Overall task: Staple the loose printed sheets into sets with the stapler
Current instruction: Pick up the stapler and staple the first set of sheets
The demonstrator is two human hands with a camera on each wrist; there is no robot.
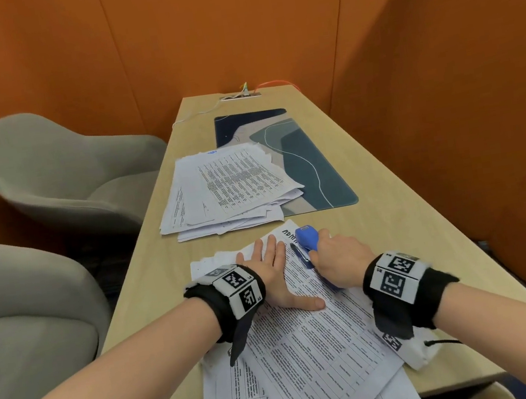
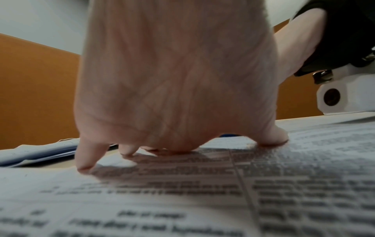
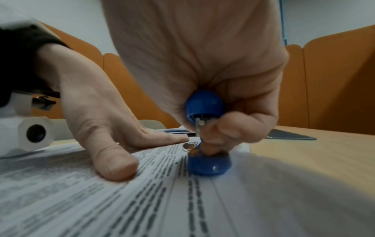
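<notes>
Printed sheets (image 1: 311, 338) lie flat under the left hand (image 1: 273, 267), fingers straight and pressing. Beside its fingertips, the right hand (image 1: 338, 261) grips the blue stapler (image 1: 307, 238), top arm raised. Positioning step; next, presumably press down.

right hand (image 3: 213, 77) gripping blue stapler (image 3: 205, 110), left hand (image 3: 105, 128) flat on sheets (image 3: 182, 200)

Orange-walled booth with a long bench

Padded orange walls (image 1: 264, 23) enclose a pale wooden bench (image 1: 392, 215); two grey upholstered chairs (image 1: 58, 174) stand along its left side, evenly lit.
</notes>
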